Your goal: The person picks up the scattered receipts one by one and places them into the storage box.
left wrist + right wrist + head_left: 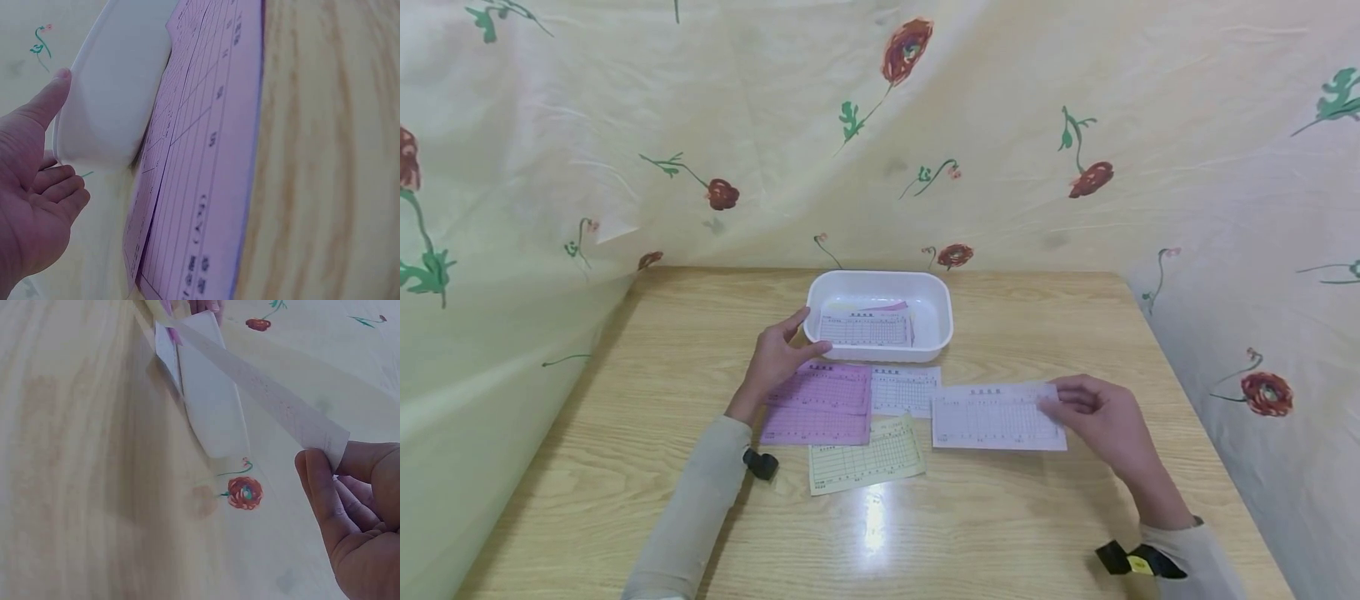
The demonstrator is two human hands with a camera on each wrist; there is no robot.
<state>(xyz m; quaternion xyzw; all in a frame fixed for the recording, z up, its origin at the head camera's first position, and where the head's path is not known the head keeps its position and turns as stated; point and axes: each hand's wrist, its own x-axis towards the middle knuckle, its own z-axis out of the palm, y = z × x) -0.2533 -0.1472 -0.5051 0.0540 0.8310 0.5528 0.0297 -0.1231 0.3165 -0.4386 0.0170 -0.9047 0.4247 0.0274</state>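
There are 2 hands: the left hand (pixel 775 357) and the right hand (pixel 1101 421). There is 1 white tray (pixel 936 293) on 1 wooden desk (pixel 625 417). Outside the tray lie 5 printed slips: 2 purple slips (pixel 820 404) stacked one over the other, 1 yellow slip (pixel 865 456), 1 small white slip (pixel 906 390), and 1 larger white slip (pixel 992 417) pinched by the right hand. Inside the tray sits 1 white slip (pixel 865 329) on top, with pink and yellow edges (pixel 891 307) showing beneath it; how many lie under it cannot be told.
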